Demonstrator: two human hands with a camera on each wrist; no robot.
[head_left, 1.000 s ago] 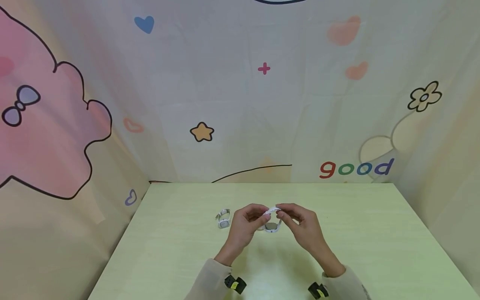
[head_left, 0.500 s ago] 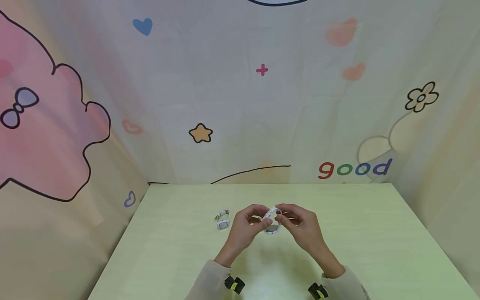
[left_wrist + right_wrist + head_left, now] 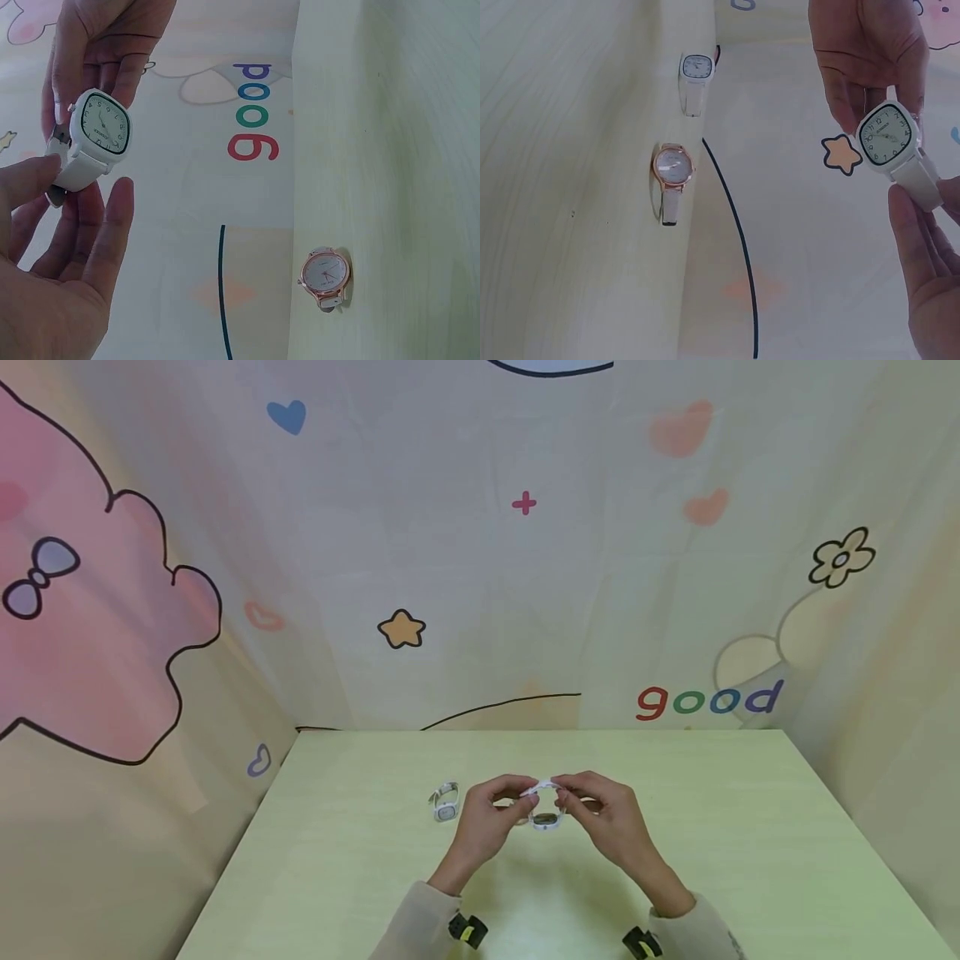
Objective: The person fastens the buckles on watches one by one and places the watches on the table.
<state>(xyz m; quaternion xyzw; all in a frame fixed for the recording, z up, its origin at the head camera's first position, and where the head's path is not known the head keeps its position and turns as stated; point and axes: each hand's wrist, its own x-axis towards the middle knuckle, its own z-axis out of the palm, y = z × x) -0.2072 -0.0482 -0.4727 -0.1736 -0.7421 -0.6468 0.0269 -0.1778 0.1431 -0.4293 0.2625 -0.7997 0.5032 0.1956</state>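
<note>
Both hands hold a white watch (image 3: 546, 822) up over the table. Its rounded-square dial (image 3: 105, 124) hangs at the bottom of the loop, and the white strap (image 3: 543, 785) closes across the top. My left hand (image 3: 487, 818) pinches one strap end between thumb and fingers. From the other side my right hand (image 3: 611, 814) pinches the strap close to the left fingertips. In the left wrist view a dark buckle-like piece shows at the left fingers, partly covered by them. The right wrist view shows the white case (image 3: 886, 135) between the two hands.
A second white square watch (image 3: 446, 810) stands on the table (image 3: 337, 860) left of my left hand. Behind that hand, mostly hidden in the head view, is a rose-gold round watch (image 3: 673, 165) with a pale strap. A printed curtain (image 3: 480, 568) hangs behind the table.
The top of the strap loop tilted up toward the right half a second ago and now lies nearly level between the fingertips. Both hands stay in almost the same place.
</note>
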